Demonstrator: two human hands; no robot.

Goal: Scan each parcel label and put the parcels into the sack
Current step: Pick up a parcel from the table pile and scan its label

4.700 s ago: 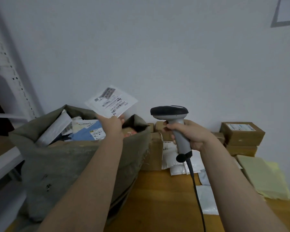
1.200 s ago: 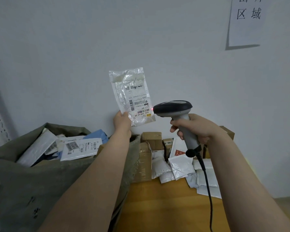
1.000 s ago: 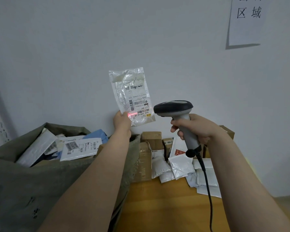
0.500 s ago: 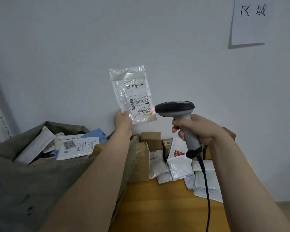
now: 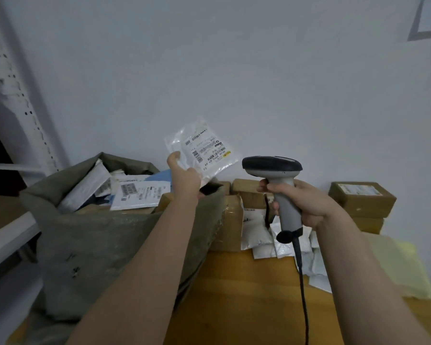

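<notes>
The left hand is pinching a clear plastic parcel by its lower corner and holding it tilted just above the right rim of the grey-green sack. Its label is facing the camera. To the right of the sack, level with its mouth, the right hand is clamping its fingers round the grip of a corded barcode scanner. No red beam is showing on the label, so I cannot tell whether the scan has registered, and a parcel could be going in unread.

The sack is brimming, with a white labelled mailer lying across the top of its load. A slick bag released near the rim is likely sliding off and out. The thin corner pinch is also risking an early slip. The cable is trailing down right of the sack over white poly mailers and could be dragging them.

A wooden table is carrying those mailers, cardboard boxes and yellow mailers, all right of the sack. A pale wall is standing behind the sack, and a perforated shelf upright is rising to its left.
</notes>
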